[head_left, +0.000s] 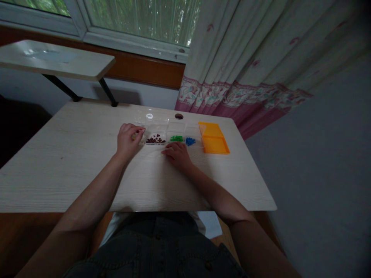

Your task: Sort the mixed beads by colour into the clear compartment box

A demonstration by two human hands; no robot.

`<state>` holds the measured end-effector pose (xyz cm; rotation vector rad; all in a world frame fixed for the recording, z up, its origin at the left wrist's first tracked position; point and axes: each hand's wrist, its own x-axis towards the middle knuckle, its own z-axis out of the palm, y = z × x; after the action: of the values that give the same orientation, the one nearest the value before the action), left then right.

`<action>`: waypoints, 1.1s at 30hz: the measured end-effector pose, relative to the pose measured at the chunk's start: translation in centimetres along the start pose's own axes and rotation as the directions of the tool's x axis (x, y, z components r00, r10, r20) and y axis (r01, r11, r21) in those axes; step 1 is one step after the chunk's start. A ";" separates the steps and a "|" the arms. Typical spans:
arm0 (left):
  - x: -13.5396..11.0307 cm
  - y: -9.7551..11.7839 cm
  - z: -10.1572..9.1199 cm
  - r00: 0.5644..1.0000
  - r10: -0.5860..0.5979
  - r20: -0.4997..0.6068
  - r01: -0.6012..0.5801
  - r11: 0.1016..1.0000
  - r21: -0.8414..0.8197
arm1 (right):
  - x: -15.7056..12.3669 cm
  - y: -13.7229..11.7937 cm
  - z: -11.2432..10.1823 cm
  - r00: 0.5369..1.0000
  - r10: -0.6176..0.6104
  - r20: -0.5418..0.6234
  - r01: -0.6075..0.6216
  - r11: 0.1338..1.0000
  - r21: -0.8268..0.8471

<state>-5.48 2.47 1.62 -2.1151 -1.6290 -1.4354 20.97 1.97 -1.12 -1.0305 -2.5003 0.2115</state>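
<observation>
My left hand (127, 139) is over the leftmost clear plastic box (142, 142), its thumb and fingertips pinched together at the box's right side. Whatever lies between those fingertips is too small to make out. Beside it stands a clear box with dark brown small pieces (155, 139). Green small pieces (176, 139) fill part of another clear box, and blue small pieces (190, 141) lie in the one to its right. Just in front of the green pieces, my right hand (178, 155) rests on the table, fingers bent and closed near the tabletop; their grip is unclear.
An orange open case (215, 143) lies right of the clear boxes on the pale wooden table (145, 181). Behind the boxes is a round hole (179, 116) in the tabletop. A raised shelf (72, 63) stands back left; a curtain (220, 69) hangs behind the table.
</observation>
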 end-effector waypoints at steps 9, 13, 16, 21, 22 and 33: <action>0.1 -1.1 -0.3 0.998 -0.063 -0.022 0.063 0.998 0.025 | 0.0 0.2 -0.3 0.998 0.057 -0.026 -0.056 0.997 0.058; 0.2 -1.5 -0.4 0.997 -0.078 -0.027 0.078 0.996 0.032 | 0.0 0.1 -0.3 0.997 0.060 -0.043 -0.058 0.998 0.038; 0.2 -1.6 -0.4 0.997 -0.071 -0.037 0.073 0.996 0.043 | 0.0 0.1 -0.2 0.997 0.052 -0.061 -0.050 0.998 0.023; 0.1 -1.8 -0.5 0.997 -0.067 -0.042 0.069 0.996 0.049 | 0.1 -0.1 -0.1 0.996 0.070 -0.054 -0.068 0.997 0.038; 0.1 -1.8 -0.6 0.997 -0.070 -0.044 0.073 0.996 0.052 | 0.1 -0.1 -0.1 0.996 0.080 -0.050 -0.077 0.996 0.044; 0.2 -2.6 -0.8 0.999 -0.022 0.031 0.018 0.992 0.128 | 0.1 -0.8 0.3 0.992 0.102 -0.071 -0.101 0.995 0.020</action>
<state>-8.05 3.22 1.15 -2.0672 -1.7091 -1.2718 20.31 1.46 -1.16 -1.1392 -2.3810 0.2217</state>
